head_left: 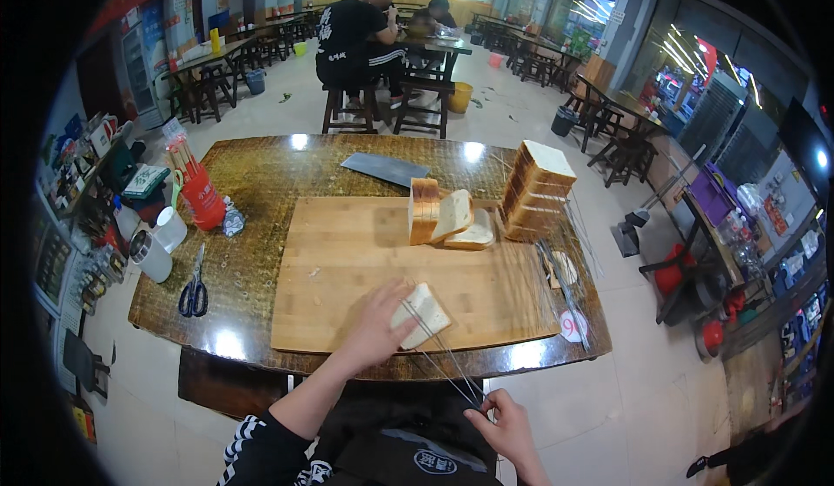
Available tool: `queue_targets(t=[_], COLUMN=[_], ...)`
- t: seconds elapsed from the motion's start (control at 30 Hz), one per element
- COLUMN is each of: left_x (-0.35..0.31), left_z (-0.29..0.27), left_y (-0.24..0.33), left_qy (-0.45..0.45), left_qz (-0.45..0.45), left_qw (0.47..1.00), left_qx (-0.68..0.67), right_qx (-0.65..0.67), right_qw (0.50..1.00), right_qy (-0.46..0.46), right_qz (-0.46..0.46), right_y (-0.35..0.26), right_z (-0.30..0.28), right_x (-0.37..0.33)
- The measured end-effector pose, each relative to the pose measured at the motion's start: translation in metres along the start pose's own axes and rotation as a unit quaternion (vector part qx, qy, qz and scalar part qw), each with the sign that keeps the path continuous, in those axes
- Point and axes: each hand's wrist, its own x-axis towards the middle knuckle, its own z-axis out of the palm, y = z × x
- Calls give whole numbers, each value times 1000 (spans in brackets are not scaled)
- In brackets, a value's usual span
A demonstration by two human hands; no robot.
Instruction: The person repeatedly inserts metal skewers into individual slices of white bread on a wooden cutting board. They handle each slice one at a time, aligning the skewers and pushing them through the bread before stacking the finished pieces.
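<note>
My left hand grips a white slice of bread by its left side, close to the front edge of the wooden cutting board. Two thin metal skewers run from the slice back to my right hand, which pinches their near ends just off the table's front edge. Whether they pierce the bread or lie across it, I cannot tell. Farther back, several slices lean and lie on the board. A tall stack of sliced bread rises at the board's back right.
A cleaver lies behind the board. On the left are black-handled scissors, a red container of sticks and a metal canister. More skewers lie at the right edge. Beyond the table, people sit on stools.
</note>
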Motion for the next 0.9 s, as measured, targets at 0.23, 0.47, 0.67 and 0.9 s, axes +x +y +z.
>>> queue_targets(t=[0.23, 0.47, 0.67, 0.9], left_x=[52, 95, 167, 221], left_z=[-44, -52, -12, 18], left_y=[-43, -53, -51, -82], left_qy=[124, 141, 127, 61], left_qz=[-176, -176, -162, -224], left_qw=[918, 922, 918, 886], left_qx=[-334, -315, -340, -402], right_qx=[8, -36, -24, -23], right_qw=[1000, 975, 962, 963], right_qy=[28, 200, 259, 259], right_qz=[-1, -84, -80, -72], right_y=[2, -60, -91, -62], right_z=[2, -98, -171, -185], right_x=[9, 36, 134, 197])
